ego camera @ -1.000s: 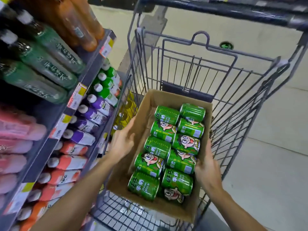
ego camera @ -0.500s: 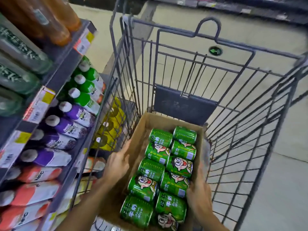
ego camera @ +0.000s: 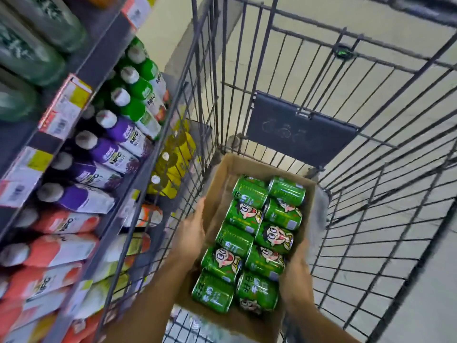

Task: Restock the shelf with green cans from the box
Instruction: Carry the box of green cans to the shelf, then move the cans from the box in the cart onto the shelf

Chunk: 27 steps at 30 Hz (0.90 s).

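While both hands, left hand [ego camera: 191, 233], right hand [ego camera: 295, 280], fingers clamped on box [ego camera: 223, 169] edges (green cans [ego camera: 249, 243] inside); cart [ego camera: 346, 219] walls close.

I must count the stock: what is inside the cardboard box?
Ten green cans lie on their sides in two rows inside the cardboard box. Whether another layer lies beneath is hidden.

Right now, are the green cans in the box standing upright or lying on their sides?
On their sides: the green cans lie in two rows in the box, printed sides facing up.

Wire cart [ego camera: 371, 219], cardboard box [ego camera: 222, 184] inside, bottle-lined shelf [ego camera: 103, 53]
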Motion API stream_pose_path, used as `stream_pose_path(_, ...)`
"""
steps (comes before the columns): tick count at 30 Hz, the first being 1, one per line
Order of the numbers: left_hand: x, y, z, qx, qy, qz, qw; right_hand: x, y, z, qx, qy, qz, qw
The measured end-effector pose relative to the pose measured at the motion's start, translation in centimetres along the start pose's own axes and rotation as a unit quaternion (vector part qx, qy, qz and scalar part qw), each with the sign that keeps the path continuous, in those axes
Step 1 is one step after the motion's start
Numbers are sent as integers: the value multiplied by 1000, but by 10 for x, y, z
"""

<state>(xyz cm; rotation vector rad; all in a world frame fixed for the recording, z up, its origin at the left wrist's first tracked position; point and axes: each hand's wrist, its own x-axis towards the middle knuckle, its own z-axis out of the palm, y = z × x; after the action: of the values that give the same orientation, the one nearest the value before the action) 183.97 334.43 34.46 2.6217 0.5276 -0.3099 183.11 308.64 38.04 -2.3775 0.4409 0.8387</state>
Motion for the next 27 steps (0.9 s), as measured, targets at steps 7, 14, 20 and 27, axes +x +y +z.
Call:
stream_pose_path(7, -39, 50, -56, 27, -135, -166, 976, -2, -38, -43, -285, -156, 49, 944)
stream_pose_path(14, -165, 66, -109, -194, -196, -265, 924, -74, -56, -73, -350, -227, -84, 905)
stream_pose_path(20, -263, 71, -125, -122, -190, -240, 944, -150, -62, -86, -442, -194, -192, 855)
stream_pose_path(27, -300, 91, -121, -18, -183, -165, 969, -201, -64, -108, -434, -181, -305, 828)
